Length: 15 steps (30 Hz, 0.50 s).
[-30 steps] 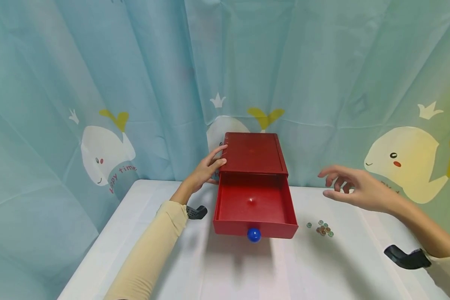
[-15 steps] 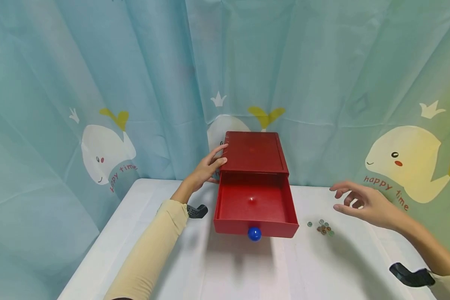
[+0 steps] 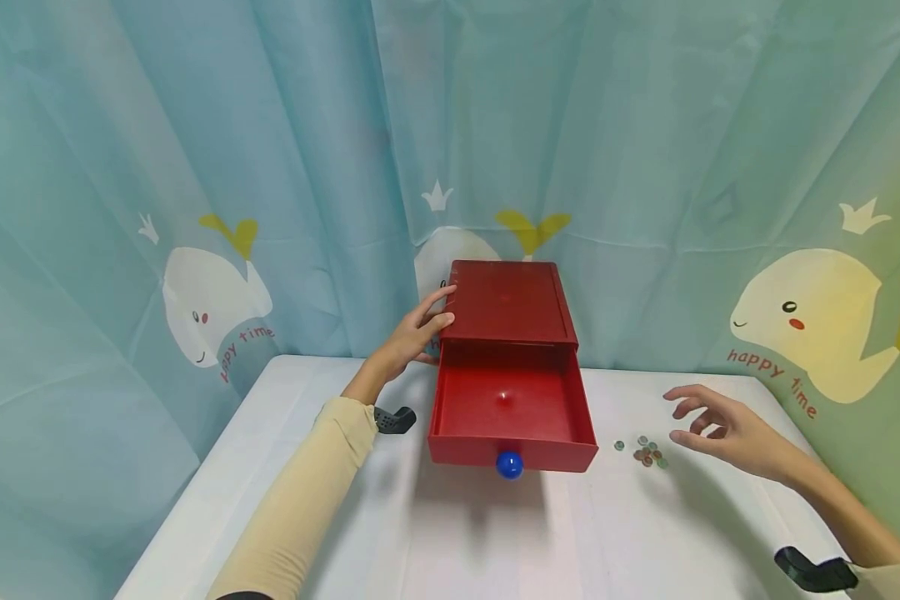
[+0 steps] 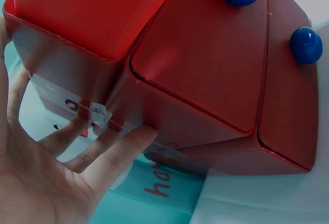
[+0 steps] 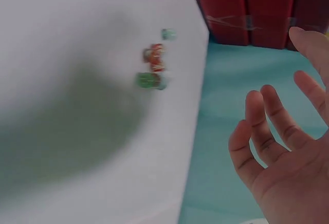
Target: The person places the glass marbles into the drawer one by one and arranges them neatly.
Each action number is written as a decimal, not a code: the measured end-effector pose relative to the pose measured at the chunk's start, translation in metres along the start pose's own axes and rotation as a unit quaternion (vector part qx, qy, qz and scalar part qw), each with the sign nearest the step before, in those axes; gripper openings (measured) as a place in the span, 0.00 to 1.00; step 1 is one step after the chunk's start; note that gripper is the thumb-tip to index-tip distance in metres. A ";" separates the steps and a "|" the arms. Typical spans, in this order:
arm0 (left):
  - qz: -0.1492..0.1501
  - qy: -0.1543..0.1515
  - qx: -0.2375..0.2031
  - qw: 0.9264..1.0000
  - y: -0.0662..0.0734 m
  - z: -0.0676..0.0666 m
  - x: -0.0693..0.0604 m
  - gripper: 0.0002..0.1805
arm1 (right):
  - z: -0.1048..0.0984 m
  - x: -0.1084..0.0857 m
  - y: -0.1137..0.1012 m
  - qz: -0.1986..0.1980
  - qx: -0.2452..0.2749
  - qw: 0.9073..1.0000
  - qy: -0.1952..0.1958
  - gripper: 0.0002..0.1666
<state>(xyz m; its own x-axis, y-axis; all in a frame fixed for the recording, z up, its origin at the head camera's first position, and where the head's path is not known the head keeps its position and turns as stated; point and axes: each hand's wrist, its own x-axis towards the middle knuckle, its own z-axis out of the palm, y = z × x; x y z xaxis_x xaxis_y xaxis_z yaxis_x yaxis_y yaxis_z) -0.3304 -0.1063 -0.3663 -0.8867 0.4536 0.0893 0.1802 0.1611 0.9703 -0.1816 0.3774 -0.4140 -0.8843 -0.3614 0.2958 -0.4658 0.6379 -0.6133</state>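
On the head view, I see the left hand [image 3: 405, 340] against the left side of the red drawer unit [image 3: 504, 300], fingers spread wide. The top drawer [image 3: 465, 451] stands pulled out over the white counter [image 3: 592, 542], its blue knob [image 3: 509, 465] facing me. The right hand [image 3: 738, 435] hangs in the air beside the small round pieces [image 3: 647, 455], fingers loosely bent, thumb apart from them.

Through the left wrist view, I get the left fingers touching the unit's side near two closed drawer fronts [image 4: 205, 54].

On the right wrist view, the right fingers are parted, well apart from the green and brown pieces on the counter.
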 end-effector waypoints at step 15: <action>0.000 0.005 0.003 1.000 -0.002 -0.001 0.002 0.34 | 0.026 -0.019 0.035 0.040 0.034 0.999 -0.003 0.27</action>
<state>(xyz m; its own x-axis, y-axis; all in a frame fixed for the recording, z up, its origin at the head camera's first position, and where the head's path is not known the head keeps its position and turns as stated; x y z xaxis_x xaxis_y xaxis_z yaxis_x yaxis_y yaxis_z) -0.3324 -0.1064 -0.3680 -0.8914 0.4439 0.0911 0.1817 0.1658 0.9693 -0.1802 0.3886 -0.4603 -0.9183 -0.3148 0.2401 -0.3903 0.6179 -0.6826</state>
